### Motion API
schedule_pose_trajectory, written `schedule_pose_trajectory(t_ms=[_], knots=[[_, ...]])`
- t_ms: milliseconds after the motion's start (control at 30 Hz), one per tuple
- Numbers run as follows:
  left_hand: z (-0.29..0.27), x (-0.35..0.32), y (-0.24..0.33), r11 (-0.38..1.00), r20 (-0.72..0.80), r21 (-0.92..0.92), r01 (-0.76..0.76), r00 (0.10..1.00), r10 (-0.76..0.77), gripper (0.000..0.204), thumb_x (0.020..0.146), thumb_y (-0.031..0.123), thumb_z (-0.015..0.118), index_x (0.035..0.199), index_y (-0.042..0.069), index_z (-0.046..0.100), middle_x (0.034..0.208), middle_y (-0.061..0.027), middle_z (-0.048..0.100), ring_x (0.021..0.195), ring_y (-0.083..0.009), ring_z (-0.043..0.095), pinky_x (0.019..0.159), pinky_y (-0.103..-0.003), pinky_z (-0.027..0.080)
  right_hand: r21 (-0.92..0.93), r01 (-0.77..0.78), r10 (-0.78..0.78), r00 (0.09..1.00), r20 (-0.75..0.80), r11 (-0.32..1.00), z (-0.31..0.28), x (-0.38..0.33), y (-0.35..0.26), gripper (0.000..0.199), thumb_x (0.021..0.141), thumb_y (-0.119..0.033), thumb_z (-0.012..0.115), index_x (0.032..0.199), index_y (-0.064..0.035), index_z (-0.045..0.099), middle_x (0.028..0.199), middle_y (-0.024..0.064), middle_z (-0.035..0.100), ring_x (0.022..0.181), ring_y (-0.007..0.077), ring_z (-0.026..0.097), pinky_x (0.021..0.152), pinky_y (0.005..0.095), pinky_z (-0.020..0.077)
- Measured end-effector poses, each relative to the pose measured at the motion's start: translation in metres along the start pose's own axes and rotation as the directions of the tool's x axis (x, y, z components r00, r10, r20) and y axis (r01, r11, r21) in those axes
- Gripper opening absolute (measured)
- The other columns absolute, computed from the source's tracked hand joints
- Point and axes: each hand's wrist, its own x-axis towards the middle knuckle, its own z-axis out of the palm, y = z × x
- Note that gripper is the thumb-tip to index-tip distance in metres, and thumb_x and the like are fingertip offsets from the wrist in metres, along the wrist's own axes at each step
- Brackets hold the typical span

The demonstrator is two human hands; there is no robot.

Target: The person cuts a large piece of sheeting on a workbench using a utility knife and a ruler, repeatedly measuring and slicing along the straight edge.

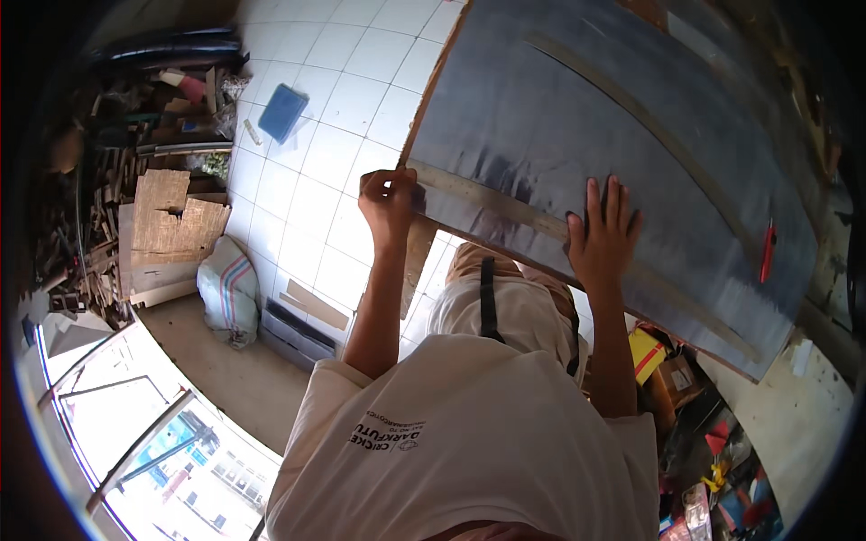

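A large grey board (577, 117) with a worn, smudged surface lies in front of me. Along its near edge runs a long, flat ruler-like strip (478, 194). My left hand (388, 203) is at the board's near left corner, beside the strip's end, thumb and fingers pinched together; what they hold is too small to tell. My right hand (606, 236) lies flat across the strip and board, fingers stretched out. A second long strip (645, 117) rests farther back on the board. To the right is a slim red tool (768, 252), perhaps a cutter or pen.
Scrap wood and broken boards (171, 216) are piled at the left, near a striped white sack (228, 288) and a grey box (293, 334). A blue flat case (283, 113) lies on the white tiled floor (334, 99). Cartons and colourful clutter (713, 451) sit at lower right.
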Motion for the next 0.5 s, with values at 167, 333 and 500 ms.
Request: schedule_pose_trajectory(t_ms=[167, 333, 500], knots=[[0.000, 0.004, 0.007, 0.999, 0.031, 0.024, -0.035, 0.999, 0.034, 0.015, 0.081, 0.016, 0.080, 0.091, 0.004, 0.079, 0.098, -0.0133, 0.069, 0.077, -0.0230, 0.067, 0.070, -0.035, 0.053, -0.033, 0.003, -0.002, 1.000, 0.020, 0.999, -0.003, 0.002, 0.001, 0.058, 0.107, -0.053, 0.037, 0.156, -0.0223, 0.046, 0.163, 0.0116, 0.040, 0.149, 0.0346, 0.039, 0.115, 0.0670, 0.0298], [0.001, 0.013, 0.010, 0.989, 0.008, 0.145, 0.037, 0.999, -0.039, 0.018, 0.081, 0.021, 0.082, 0.089, 0.005, 0.080, 0.099, -0.0132, 0.071, 0.078, -0.0249, 0.068, 0.072, -0.037, 0.054, -0.033, 0.005, -0.005, 1.000, 0.010, 0.999, -0.004, 0.002, -0.001, 0.058, 0.107, -0.053, 0.036, 0.155, -0.0221, 0.046, 0.162, 0.0122, 0.040, 0.148, 0.0360, 0.039, 0.115, 0.0672, 0.0294], [-0.003, 0.020, 0.008, 0.976, 0.106, 0.125, 0.179, 0.976, -0.193, 0.018, 0.080, 0.023, 0.083, 0.086, 0.006, 0.081, 0.099, -0.0149, 0.072, 0.083, -0.0292, 0.069, 0.074, -0.039, 0.054, -0.039, 0.007, -0.007, 1.000, 0.007, 0.999, -0.001, 0.000, -0.002, 0.058, 0.108, -0.053, 0.034, 0.155, -0.0215, 0.046, 0.162, 0.0131, 0.040, 0.148, 0.0365, 0.039, 0.115, 0.0671, 0.0293]])
